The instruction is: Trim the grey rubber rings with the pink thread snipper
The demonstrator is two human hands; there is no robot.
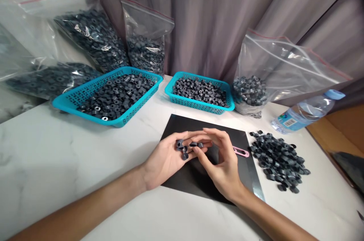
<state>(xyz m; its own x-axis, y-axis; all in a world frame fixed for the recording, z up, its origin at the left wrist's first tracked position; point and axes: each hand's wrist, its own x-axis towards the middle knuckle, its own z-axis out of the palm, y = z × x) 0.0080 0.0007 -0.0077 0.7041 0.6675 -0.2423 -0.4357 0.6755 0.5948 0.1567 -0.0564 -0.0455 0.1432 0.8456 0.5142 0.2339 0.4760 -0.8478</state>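
Palm up over a black mat (176,172), my left hand (165,157) holds several small dark grey ring-shaped pieces (184,156) in its palm and on its fingers. My right hand (224,161) curves over the left fingers, its thumb and forefinger apart. The right thumb tip is close to two small pieces (196,144) lying on the left fingers; whether it touches them I cannot tell. A pink-handled cutter (241,152) lies on the mat behind my right hand, partly hidden. A loose pile of the dark pieces (280,159) lies to the right of the mat.
A large blue basket (122,120) and a smaller blue basket (199,107) hold many dark pieces. Clear zip bags of pieces (93,36) stand at the back left, another bag (251,89) at the back right. A tilted water bottle (307,114) rests on the white table (42,165).
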